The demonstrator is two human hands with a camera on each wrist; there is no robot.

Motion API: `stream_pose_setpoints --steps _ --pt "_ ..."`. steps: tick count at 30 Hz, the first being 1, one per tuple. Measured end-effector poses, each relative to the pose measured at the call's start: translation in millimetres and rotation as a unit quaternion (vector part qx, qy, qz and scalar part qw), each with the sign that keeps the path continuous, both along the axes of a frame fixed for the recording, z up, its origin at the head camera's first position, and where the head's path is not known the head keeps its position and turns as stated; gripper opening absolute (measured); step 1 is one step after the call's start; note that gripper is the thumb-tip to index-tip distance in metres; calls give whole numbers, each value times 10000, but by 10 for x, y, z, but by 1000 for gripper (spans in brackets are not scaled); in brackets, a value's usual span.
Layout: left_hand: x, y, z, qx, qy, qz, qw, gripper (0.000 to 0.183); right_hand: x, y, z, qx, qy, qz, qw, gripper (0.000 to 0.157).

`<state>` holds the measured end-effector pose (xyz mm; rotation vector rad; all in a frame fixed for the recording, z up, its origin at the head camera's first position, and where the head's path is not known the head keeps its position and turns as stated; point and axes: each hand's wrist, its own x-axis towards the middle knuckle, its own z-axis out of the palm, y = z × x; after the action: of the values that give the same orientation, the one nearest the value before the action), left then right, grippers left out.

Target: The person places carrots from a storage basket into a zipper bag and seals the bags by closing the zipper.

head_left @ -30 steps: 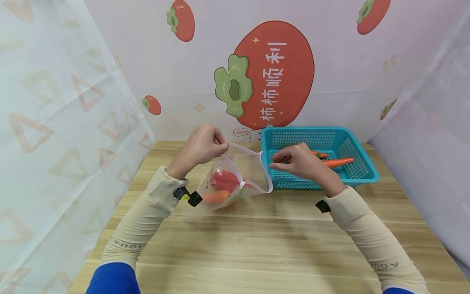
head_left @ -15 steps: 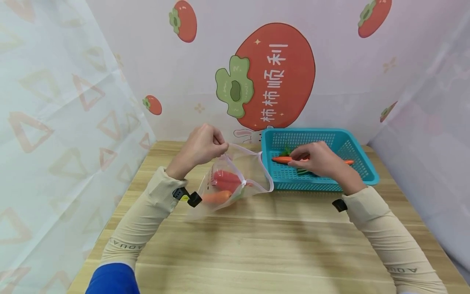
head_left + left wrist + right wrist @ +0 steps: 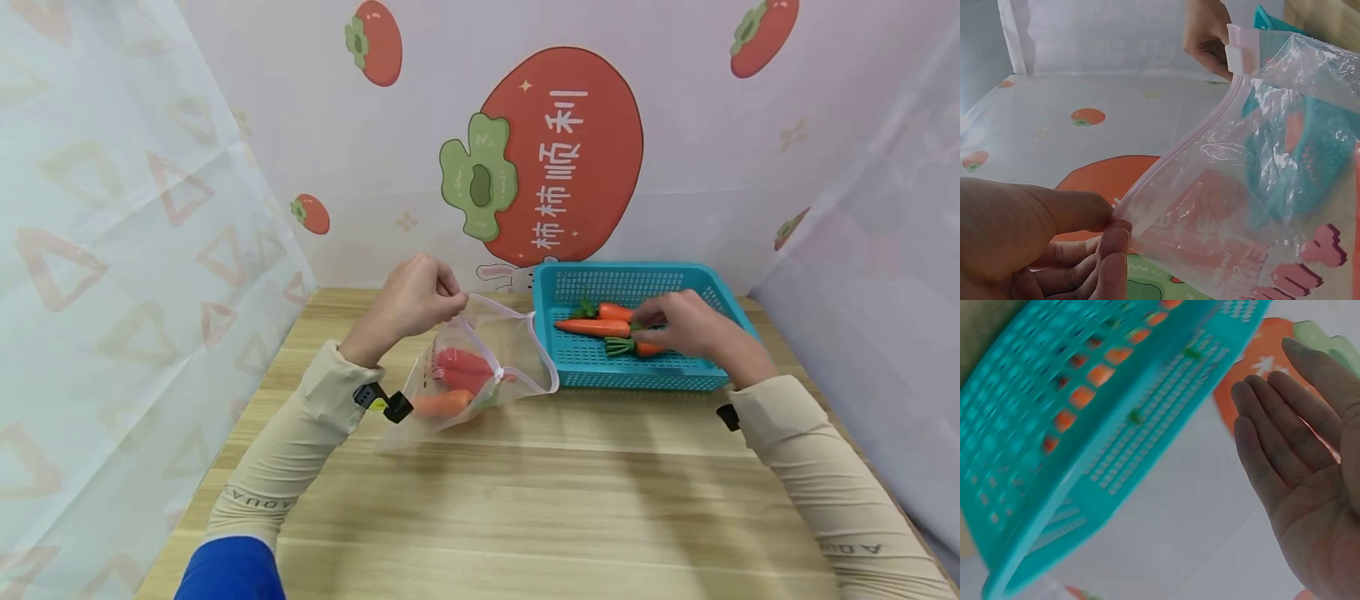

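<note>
My left hand (image 3: 416,300) pinches the bag (image 3: 480,354) at its rim; right hand (image 3: 686,325), fingers loose, empty, is over carrots (image 3: 592,327) in the basket (image 3: 637,381). I'd grab one mid-body, bag mouth wide.

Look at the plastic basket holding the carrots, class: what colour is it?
The plastic basket is turquoise; the head view shows it best.

Open clear zip bag (image 3: 1229,156), vegetables (image 3: 459,362) inside, orange carrots (image 3: 592,327) in teal basket (image 3: 630,381)
</note>
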<state>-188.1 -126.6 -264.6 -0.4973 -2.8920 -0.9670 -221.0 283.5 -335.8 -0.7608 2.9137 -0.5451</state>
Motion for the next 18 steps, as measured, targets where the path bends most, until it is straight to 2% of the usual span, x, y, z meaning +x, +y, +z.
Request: stream_pose_setpoints --steps 6,18 --pt "7 1 6 52 -42 -11 10000 17 -91 206 -68 531 105 4 9985 31" --pt "8 10 4 2 -8 -9 10000 16 -225 468 -210 949 86 -111 9954 37"
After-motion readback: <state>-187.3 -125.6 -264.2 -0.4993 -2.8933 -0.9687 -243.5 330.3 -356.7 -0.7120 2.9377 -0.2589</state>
